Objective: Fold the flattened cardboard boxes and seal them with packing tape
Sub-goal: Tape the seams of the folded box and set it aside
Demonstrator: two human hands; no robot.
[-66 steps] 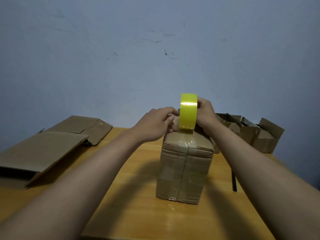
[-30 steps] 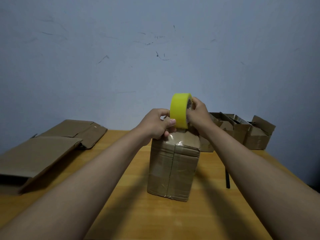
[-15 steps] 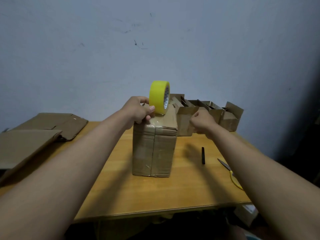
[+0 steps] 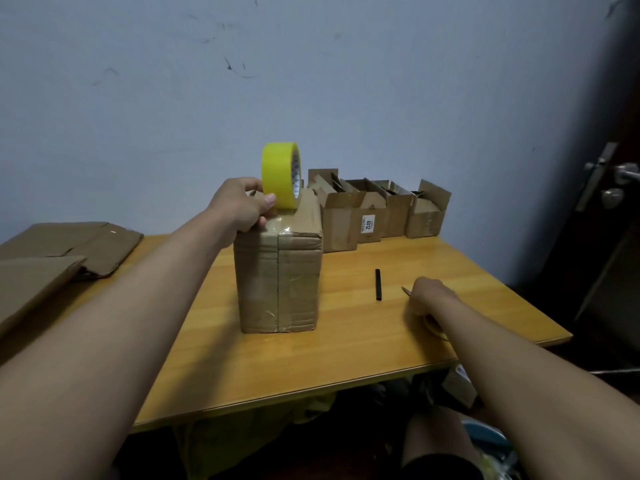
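left hand (image 4: 242, 211): I pinch the tape roll (image 4: 280, 180) on top of the box (image 4: 278, 271); it could roll off
right hand (image 4: 427, 299): right of box, curled on scissors (image 4: 437, 328); they could slip

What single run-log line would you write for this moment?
left hand: holds tape roll upright on taped box | right hand: on scissors on table | tape: uncut

Left hand (image 4: 239, 209) steadies yellow tape roll (image 4: 281, 175) upright on taped box (image 4: 278, 278); right hand (image 4: 429, 299) on scissors (image 4: 437, 328) (mostly hidden).
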